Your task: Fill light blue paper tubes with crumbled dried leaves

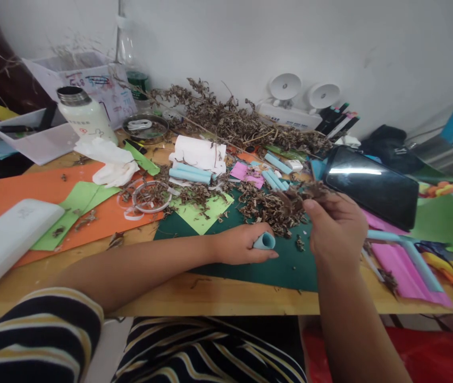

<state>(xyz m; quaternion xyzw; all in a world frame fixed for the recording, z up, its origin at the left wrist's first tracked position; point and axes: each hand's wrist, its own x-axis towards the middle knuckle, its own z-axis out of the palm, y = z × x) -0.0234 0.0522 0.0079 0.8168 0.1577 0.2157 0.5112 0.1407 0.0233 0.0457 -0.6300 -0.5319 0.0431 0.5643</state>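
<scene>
My left hand [239,244] is wrapped round a light blue paper tube [265,242], whose open end faces me. Pinched between the thumb and fingers of my right hand [336,226] are some dried leaves [313,190], partly hidden by the fingers. Beneath and beside them a heap of crumbled dried leaves [266,210] lies on the dark green mat [282,271]. Other blue paper tubes [190,174] rest behind the heap, near a rolled white paper [198,151]. A yellow-green paper square [206,213], strewn with leaf bits, is behind my left forearm.
Along the wall lie dried leafy branches [226,114] and a white router [288,114]. A black tablet [372,186] sits at the right, above pink paper [405,271]. At the left are a white bottle [86,114], orange paper [23,186], a tape roll [152,207] and a white case [15,239].
</scene>
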